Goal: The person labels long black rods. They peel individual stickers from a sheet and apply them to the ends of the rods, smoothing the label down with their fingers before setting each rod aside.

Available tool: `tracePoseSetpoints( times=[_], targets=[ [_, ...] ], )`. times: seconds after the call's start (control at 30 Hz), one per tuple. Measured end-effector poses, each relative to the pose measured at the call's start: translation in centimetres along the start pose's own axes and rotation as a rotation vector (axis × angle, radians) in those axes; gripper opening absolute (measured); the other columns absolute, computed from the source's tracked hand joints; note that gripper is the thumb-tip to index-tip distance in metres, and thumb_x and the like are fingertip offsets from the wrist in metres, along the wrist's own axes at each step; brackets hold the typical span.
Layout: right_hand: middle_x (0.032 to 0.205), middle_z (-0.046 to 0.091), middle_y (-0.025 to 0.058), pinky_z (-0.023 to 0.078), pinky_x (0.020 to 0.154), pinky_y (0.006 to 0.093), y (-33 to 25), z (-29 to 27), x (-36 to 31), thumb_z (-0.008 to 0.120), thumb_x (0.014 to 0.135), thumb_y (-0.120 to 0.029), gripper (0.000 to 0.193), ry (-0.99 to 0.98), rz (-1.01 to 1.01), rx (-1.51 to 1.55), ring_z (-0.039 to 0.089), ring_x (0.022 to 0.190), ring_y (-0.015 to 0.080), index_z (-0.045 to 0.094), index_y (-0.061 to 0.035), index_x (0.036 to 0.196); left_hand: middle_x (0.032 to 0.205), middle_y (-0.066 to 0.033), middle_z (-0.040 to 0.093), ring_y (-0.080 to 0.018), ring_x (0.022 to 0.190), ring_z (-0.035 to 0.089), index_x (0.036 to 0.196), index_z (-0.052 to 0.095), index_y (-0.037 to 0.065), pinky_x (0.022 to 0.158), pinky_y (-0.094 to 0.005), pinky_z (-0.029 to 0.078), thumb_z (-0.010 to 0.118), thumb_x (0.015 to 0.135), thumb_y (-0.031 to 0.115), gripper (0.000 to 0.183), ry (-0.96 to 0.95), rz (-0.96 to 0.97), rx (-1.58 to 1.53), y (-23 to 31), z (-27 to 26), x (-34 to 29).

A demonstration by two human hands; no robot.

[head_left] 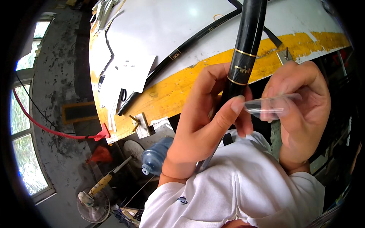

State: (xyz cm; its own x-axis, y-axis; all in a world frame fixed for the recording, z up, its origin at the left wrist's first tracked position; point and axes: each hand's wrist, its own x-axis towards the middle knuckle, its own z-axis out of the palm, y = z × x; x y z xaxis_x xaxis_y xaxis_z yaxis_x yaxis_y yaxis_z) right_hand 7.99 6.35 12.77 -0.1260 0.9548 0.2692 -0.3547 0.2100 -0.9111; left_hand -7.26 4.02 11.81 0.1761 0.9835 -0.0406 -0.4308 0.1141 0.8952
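My left hand [203, 121] is closed around a glossy black rod [249, 30] with thin gold rings and a small gold marking. The rod slants upward over the table, and its lower end passes down along my left forearm. To the right, my right hand [306, 102] pinches a clear plastic film strip [268, 104] between thumb and fingers. The strip's left end reaches my left thumb tip beside the rod. Whether that end sticks to the rod or only touches the thumb, I cannot tell.
A second black rod [205, 32] lies across the white table [167, 19] with its worn yellow edge. White paper sheets [131, 74] lie at left. Metal fittings [142, 125] sit on the near edge. Below are a blue water jug [156, 154] and a fan [93, 205].
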Motion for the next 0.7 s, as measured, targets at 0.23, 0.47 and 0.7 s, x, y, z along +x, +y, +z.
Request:
tracePoseSetpoints(
  times=[0.23,0.47,0.7],
  targets=[
    [0.073,0.053,0.0074,0.041,0.049,0.0201,-0.1,2.0,0.9,0.059,0.087,-0.005,0.013,0.007,0.05,0.06,0.049,0.055,0.008,0.047,-0.0026,0.086,0.104,-0.011,0.055,-0.0077,0.066,0.047,0.126,0.036,-0.001,0.055,-0.0204,0.039,0.057,0.091,0.004,0.041,-0.087,0.09,-0.085,0.4,-0.4,-0.3],
    [0.071,0.052,0.006,0.039,0.045,0.0191,0.2,3.0,1.0,0.058,0.088,-0.004,0.012,-0.021,0.011,-0.039,0.047,0.052,0.0063,0.046,-0.0031,0.086,0.1,-0.0151,0.056,-0.008,0.065,0.048,0.121,0.027,0.005,0.053,-0.02,0.038,0.056,0.091,0.015,0.044,-0.091,0.141,-0.33,0.2,-1.1,-0.3],
    [0.071,0.051,0.0061,0.034,0.04,0.0157,0.7,3.8,1.1,0.055,0.089,-0.004,0.01,0.011,-0.048,-0.078,0.048,0.048,0.0043,0.045,-0.0028,0.087,0.086,-0.0141,0.058,-0.0109,0.06,0.054,0.109,0.027,0.006,0.052,-0.0201,0.044,0.051,0.097,0.017,0.029,0.009,0.201,-0.21,0.8,-0.7,-0.5]
  ],
)
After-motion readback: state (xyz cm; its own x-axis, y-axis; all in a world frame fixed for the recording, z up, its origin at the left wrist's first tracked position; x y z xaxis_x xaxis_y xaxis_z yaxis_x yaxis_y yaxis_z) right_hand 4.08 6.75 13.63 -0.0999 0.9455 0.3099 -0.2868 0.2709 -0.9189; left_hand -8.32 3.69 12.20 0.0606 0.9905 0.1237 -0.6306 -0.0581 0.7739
